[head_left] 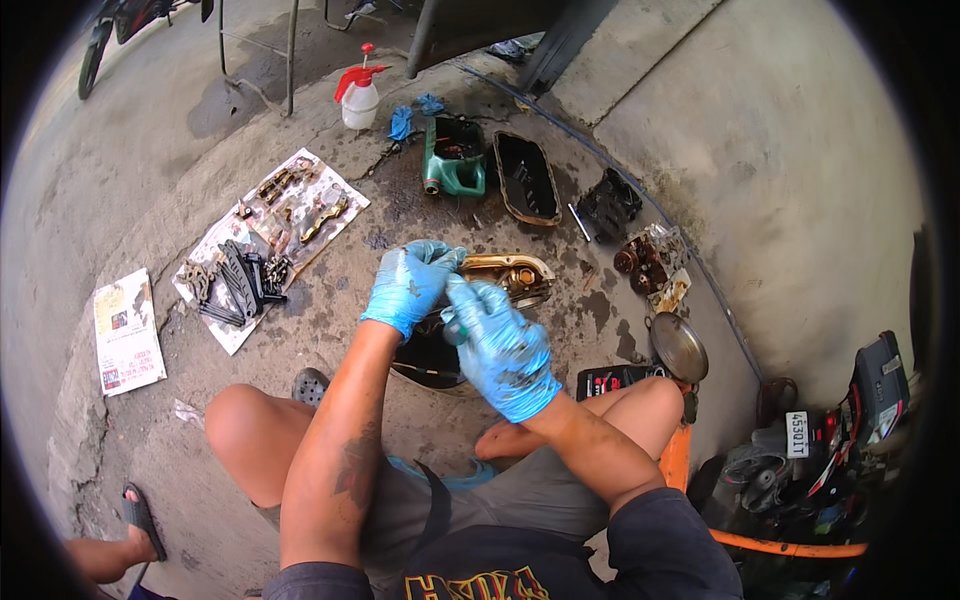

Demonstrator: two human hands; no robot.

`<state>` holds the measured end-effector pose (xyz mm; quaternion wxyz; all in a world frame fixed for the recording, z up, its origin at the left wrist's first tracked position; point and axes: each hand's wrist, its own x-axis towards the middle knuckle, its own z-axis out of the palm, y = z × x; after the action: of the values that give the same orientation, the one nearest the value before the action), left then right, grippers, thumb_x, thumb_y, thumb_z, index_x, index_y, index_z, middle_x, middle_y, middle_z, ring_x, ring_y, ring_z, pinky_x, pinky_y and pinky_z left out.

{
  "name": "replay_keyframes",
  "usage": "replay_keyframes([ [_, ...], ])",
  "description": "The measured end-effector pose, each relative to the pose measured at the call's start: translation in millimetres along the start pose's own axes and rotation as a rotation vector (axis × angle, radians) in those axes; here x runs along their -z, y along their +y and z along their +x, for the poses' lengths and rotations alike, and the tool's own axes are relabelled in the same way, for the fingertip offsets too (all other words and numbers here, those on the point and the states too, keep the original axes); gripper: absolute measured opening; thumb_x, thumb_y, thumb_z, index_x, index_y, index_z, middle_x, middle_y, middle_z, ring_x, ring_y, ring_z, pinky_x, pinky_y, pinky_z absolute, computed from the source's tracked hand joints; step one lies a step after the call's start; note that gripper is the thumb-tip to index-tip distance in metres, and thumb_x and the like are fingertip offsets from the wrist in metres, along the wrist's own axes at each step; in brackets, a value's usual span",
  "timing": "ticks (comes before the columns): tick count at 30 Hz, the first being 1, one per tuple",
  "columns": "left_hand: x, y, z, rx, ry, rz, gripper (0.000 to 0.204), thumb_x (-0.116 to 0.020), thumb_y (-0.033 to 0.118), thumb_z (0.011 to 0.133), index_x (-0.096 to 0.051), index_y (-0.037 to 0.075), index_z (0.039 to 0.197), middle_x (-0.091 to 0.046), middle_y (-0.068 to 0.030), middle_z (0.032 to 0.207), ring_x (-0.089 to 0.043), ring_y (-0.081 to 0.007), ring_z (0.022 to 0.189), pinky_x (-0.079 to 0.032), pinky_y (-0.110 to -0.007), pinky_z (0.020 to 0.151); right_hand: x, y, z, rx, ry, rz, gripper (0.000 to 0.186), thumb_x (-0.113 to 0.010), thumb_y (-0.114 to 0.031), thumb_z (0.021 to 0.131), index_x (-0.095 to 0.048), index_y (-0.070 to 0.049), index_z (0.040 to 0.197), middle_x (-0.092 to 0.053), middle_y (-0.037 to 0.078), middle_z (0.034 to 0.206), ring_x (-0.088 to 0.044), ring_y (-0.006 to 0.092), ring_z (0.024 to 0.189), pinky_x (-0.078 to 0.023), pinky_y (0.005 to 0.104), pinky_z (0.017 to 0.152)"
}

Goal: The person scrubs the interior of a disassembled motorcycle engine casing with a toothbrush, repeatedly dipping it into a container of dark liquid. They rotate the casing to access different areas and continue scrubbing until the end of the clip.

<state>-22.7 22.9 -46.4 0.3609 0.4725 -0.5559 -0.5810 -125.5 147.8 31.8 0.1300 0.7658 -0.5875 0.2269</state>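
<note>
Both hands wear blue gloves stained with dark grease. My left hand (415,283) is closed, its fingertips pinched at the left end of a golden-brown, oily metal engine cover (530,272). In my right hand (503,352), the fingers are curled around a small tool with a teal end (455,331); its kind is mostly hidden. The right hand is in front of the cover's lower left side and blocks part of it. Under the hands a dark, round pan (425,368) rests on the ground, partly covered by them.
Ahead stand a cut-open green jug (455,160), an oil pan (527,180) and a red-topped spray bottle (360,98). Engine parts lie on a paper sheet (300,205) at left. Black parts (606,207) and a metal bowl (678,347) are at right, beyond them a motorcycle (800,440).
</note>
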Motion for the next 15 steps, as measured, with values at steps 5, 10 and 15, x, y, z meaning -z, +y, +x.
replay_keyframes([
  [5, 2, 6, -3, 0.015, -0.029, 0.026, 0.036, -0.071, 0.032, 0.088, -0.071, -0.001, 0.101, -0.073, -0.0123, 0.084, -0.062, -0.0122, 0.072, -0.051, -0.03, 0.069, 2, -3, -10, 0.04, -0.019, 0.082, 0.054, -0.074, -0.012, 0.073, -0.063, -0.014, 0.125, -0.058, 0.01, 0.109, -0.066, 0.0249, 0.073, -0.053, 0.0358, 0.056],
  [10, 3, 3, 0, 0.046, -0.033, -0.013, 0.042, -0.072, 0.032, 0.087, -0.068, -0.006, 0.106, -0.073, -0.0135, 0.091, -0.064, -0.0117, 0.077, -0.052, -0.029, 0.072, 3, 7, -7, 0.021, -0.039, 0.147, 0.048, -0.068, -0.011, 0.078, -0.061, -0.008, 0.125, -0.057, 0.014, 0.112, -0.065, 0.0248, 0.085, -0.055, 0.0338, 0.066],
  [15, 2, 23, -9, 0.076, -0.023, 0.049, 0.043, -0.073, 0.031, 0.087, -0.067, -0.007, 0.108, -0.073, -0.0142, 0.094, -0.065, -0.0123, 0.079, -0.053, -0.029, 0.073, -4, 17, -13, 0.078, 0.037, 0.222, 0.046, -0.071, -0.01, 0.075, -0.063, -0.01, 0.121, -0.059, 0.011, 0.108, -0.066, 0.0232, 0.08, -0.055, 0.0334, 0.063],
])
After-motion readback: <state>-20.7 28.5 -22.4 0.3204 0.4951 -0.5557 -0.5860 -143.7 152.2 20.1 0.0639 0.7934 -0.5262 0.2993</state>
